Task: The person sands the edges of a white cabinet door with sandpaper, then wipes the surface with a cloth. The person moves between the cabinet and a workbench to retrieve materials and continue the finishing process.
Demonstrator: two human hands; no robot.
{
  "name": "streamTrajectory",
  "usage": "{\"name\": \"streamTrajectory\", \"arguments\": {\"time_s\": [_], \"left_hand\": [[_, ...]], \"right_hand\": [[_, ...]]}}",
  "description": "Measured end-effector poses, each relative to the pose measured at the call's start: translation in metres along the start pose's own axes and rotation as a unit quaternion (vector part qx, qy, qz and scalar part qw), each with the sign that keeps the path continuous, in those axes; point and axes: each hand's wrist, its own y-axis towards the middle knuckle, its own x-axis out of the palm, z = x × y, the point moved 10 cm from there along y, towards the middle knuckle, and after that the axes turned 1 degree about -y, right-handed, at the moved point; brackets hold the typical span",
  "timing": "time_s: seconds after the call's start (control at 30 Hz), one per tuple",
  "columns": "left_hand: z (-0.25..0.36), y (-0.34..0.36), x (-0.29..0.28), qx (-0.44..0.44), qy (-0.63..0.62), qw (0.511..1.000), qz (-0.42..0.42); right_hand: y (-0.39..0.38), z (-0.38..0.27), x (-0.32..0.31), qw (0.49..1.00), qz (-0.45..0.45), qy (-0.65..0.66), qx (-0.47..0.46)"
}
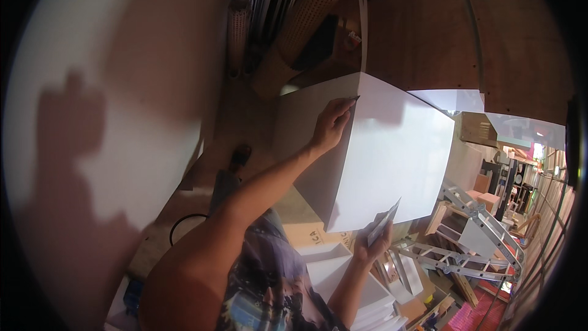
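Observation:
A large white box-shaped cabinet (395,153) stands before me, its top and one side showing. My left hand (331,124) is closed at the cabinet's far left edge, pinching a small dark pointed tool (355,98) whose tip meets that edge. Its exact kind is too small to tell. Lower down, beside the near right part of the cabinet, my right hand (375,240) is closed around a thin, flat, pale piece with a pointed end (386,220). Whether this is a blade or a folded sheet I cannot make out.
Rolls of woven cane (315,9) stand beyond the cabinet. A folding aluminium ladder (456,260) lies to the right, amid boxes and wood. White panels (349,288) and a cardboard box (315,235) sit close on the near side. A white wall-like panel (122,116) rises at left.

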Motion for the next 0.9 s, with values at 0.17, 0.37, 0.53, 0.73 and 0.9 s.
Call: {"name": "streamTrajectory", "arguments": {"time_s": [0.17, 0.37, 0.53, 0.73, 0.9], "left_hand": [[-0.01, 0.027, 0.003, 0.0, 0.02, 1.0, -0.007], [-0.012, 0.059, 0.002, 0.046, 0.053, 0.997, 0.014], [0.004, 0.06, -0.028, 0.032, 0.008, 0.999, 0.01], [0.046, -0.056, -0.034, -0.314, -0.332, 0.851, -0.258], [0.059, -0.154, -0.018, -0.398, -0.517, 0.718, -0.244]], "right_hand": [[-0.002, 0.008, 0.002, 1.0, -0.006, 0.015, 0.013], [0.0, 0.016, 0.007, 0.998, -0.05, 0.009, 0.031], [0.003, 0.036, 0.018, 0.996, -0.047, -0.001, 0.071], [0.0, 0.075, 0.022, 0.985, -0.073, -0.097, 0.124], [-0.033, 0.128, 0.043, 0.972, -0.055, -0.122, 0.193]]}}
